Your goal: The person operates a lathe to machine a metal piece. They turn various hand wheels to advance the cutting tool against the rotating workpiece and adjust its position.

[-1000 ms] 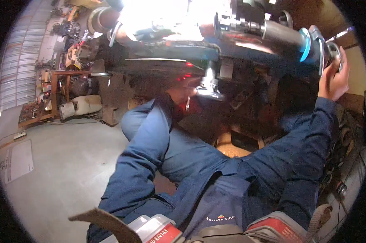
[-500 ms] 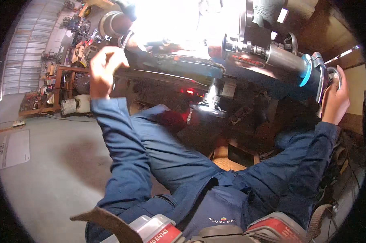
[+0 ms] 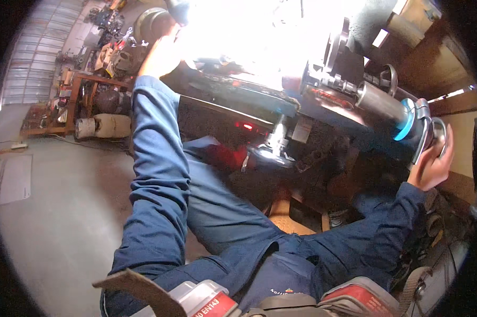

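A metal machine, glaring white at the top, spans the upper middle. My left hand is raised at its left end, beside a round metal flange; glare washes out its fingers, so what they touch is unclear. At the right, my right hand has its fingers wrapped around a metal handwheel, just past a steel cylinder with a blue ring. A chrome handwheel hangs below the machine's middle, with neither hand on it.
A wooden shelf rack with parts and tools stands at the left, with pale cylinders low on it. A white board lies on the grey floor. A tan wooden stool shows between my legs.
My left hand has risen from near the middle handwheel to the machine's upper left end. The machine has shifted rightward in view, and my right hand, still on its handwheel, sits lower.
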`<action>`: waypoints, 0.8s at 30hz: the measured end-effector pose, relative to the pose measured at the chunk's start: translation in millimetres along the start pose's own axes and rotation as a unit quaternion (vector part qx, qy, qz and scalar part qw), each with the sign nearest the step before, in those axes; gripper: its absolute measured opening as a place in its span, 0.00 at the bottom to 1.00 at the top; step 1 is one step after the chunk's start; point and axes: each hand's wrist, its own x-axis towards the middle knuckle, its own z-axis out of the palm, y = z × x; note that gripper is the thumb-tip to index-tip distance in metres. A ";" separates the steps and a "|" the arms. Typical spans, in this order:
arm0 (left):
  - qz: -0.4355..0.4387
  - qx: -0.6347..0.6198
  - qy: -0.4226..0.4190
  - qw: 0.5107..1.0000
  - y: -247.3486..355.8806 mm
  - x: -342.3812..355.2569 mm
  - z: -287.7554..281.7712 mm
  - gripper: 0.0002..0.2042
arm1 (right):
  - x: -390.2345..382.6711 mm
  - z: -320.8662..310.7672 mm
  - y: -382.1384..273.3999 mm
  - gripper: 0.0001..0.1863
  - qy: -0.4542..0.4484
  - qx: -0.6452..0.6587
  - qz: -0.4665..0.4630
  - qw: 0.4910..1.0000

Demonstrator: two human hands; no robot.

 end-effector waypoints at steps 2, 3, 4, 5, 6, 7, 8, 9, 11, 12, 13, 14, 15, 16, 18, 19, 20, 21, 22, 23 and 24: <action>0.019 0.015 0.011 1.000 0.4 -1.0 -2.0 0.24 | -8.5 6.1 1.5 0.17 0.026 0.024 -0.007 0.999; 0.025 0.021 0.015 0.999 0.4 -1.3 -2.5 0.24 | -11.5 7.8 3.3 0.16 0.041 0.046 0.022 0.998; 0.030 0.023 0.017 0.999 0.0 -0.7 -1.7 0.24 | -14.0 9.2 4.8 0.16 0.056 0.067 0.051 0.995; 0.032 0.023 0.018 0.999 -0.9 -0.1 -0.8 0.24 | -16.7 11.5 5.9 0.16 0.055 0.068 0.050 0.995; 0.033 0.025 0.019 0.999 -1.5 -0.7 0.3 0.24 | -19.7 13.9 6.9 0.16 0.086 0.078 0.038 0.993; 0.034 0.028 0.021 0.999 -1.9 -1.3 0.7 0.24 | -22.9 16.1 8.6 0.16 0.117 0.088 0.026 0.989; 0.035 0.031 0.023 0.999 -2.0 -1.9 1.0 0.24 | -25.7 18.7 18.4 0.16 0.133 0.063 -0.010 0.989; 0.036 0.032 0.025 0.999 -2.4 -1.6 0.6 0.24 | -25.2 18.2 21.3 0.16 0.133 0.064 -0.010 0.989; 0.037 0.031 0.030 0.998 -0.2 -1.3 4.1 0.24 | -23.8 17.1 22.5 0.18 0.118 0.038 -0.020 0.992; 0.047 0.025 0.029 0.998 1.3 0.5 0.2 0.24 | -21.9 13.9 18.8 0.18 0.118 0.037 -0.021 0.992; 0.054 0.024 0.028 0.998 6.1 0.2 -6.1 0.24 | -18.3 10.8 8.2 0.17 0.081 0.039 0.006 0.996; 0.049 0.029 0.029 0.998 3.2 0.4 -5.4 0.23 | -13.9 7.8 0.8 0.17 0.045 0.040 0.031 0.998; 0.048 0.031 0.030 0.998 2.1 -0.3 -5.3 0.23 | -10.9 7.0 -1.0 0.17 0.044 0.042 0.032 0.998; 0.048 0.030 0.031 0.998 1.8 -0.6 -4.4 0.23 | -8.1 5.6 -2.2 0.17 0.021 0.039 0.034 0.998; 0.046 0.030 0.029 0.998 0.2 0.4 -2.1 0.23 | -1.3 1.7 -2.1 0.17 -0.002 0.035 0.037 0.999; 0.046 0.029 0.028 0.998 0.1 1.0 -1.5 0.23 | 3.3 -1.6 0.3 0.17 -0.031 0.015 0.024 0.999; 0.046 0.029 0.027 0.998 0.5 3.3 -0.2 0.23 | 7.5 -4.2 2.5 0.17 -0.060 -0.005 0.011 0.998; 0.046 0.028 0.027 0.998 0.7 4.2 0.1 0.23 | 10.7 -5.7 4.0 0.17 -0.061 -0.007 0.012 0.998; 0.045 0.028 0.028 0.998 -0.8 3.0 -1.0 0.23 | 13.6 -5.8 3.7 0.17 -0.089 -0.002 0.032 0.996; 0.043 0.028 0.030 0.998 -2.4 2.2 -2.0 0.22 | 16.4 -5.6 3.8 0.17 -0.117 0.004 0.053 0.992; 0.041 0.028 0.031 0.998 -4.0 1.2 -3.4 0.22 | 19.5 -4.8 5.9 0.17 -0.118 0.005 0.052 0.992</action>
